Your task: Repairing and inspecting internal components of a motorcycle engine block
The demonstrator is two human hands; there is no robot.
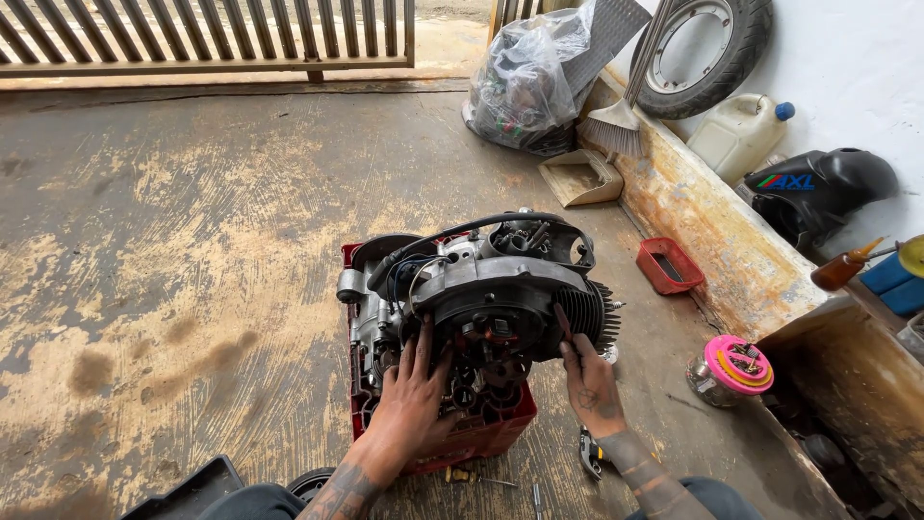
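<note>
We saw stained, worn concrete floor (173, 241); on it: red plastic crate (486, 433), small red rectangular tray (669, 265), tan plastic dustpan (580, 178), pink-lidded round tin (733, 370), bulging clear plastic bag (525, 82).

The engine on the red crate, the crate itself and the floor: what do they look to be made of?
The engine looks like cast metal, dull grey and grimy, with thin cooling fins at its right end and a black rubber-like hose over the top. The red crate seems moulded plastic: uniform colour, gridded walls. The floor looks like bare concrete, worn in tan patches and stained dark.
</note>
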